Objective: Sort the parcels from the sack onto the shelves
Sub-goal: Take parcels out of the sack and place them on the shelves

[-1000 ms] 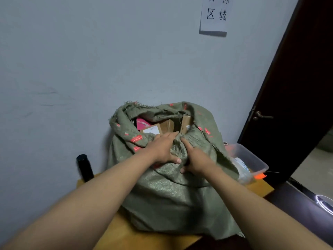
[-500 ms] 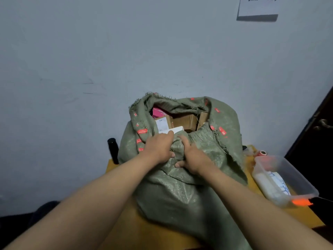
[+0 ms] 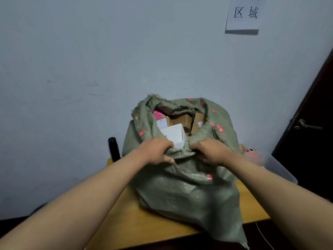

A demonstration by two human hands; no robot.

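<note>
Sack: one green woven sack (image 3: 187, 188) stands on the desk (image 3: 137, 221), its mouth open toward 12 o'clock against the wall.
Left grip: the left hand (image 3: 155, 150) has its fingers curled over the near rim of the sack, bunching the cloth at about 11 o'clock of the sack's front.
Right grip: the right hand (image 3: 210, 150) likewise clutches a fold of the near rim, just beside the left hand, with a small gather of fabric between the two.
Step in hand: judged from the grasp, opening the mouth wider and rolling the near rim down so the parcels can be reached.
Doing it well: draw the rim down and toward 6 o'clock evenly with both hands, keeping the sack upright so nothing tips out toward the desk edge; the frayed weave may snag on box corners, so ease it past them.
Parcels: at least four show in the mouth, none taken out yet: one white box (image 3: 173, 135) nearest the hands, one pink packet (image 3: 158, 114) at 11 o'clock, two brown cartons (image 3: 182, 121) behind; more may lie beneath, hidden.
Shelves: none in view.
Other things: one black cylinder (image 3: 113, 148) at 9 o'clock of the sack; one clear plastic bin (image 3: 281, 170) at 3 o'clock; one paper notice (image 3: 243, 13) on the wall.
</note>
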